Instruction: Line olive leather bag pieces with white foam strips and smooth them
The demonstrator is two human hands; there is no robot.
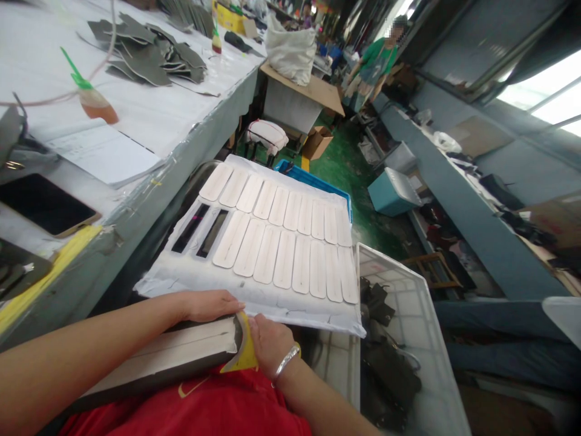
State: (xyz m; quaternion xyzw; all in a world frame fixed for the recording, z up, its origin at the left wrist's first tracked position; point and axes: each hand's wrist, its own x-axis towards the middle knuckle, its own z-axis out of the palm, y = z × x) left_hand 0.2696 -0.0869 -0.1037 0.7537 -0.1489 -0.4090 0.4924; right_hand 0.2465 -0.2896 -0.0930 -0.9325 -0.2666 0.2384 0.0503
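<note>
Left hand (211, 306), right hand (273, 343) likely working curved yellow sheet (247, 352) at black-and-white bar (175, 349) end | finger grip: can't tell | next needs steadiness

The pale strips (269, 254) look smooth and matt. The board (204, 275) under them has a crinkly white cover, maybe cloth or paper. The yellow piece (246, 354) looks smooth. The bracelet (285, 364) is shiny metal. The phone (48, 204) has glossy black glass. The crate (399, 266) is plastic. The red clothing (204, 409) is cloth.
</note>
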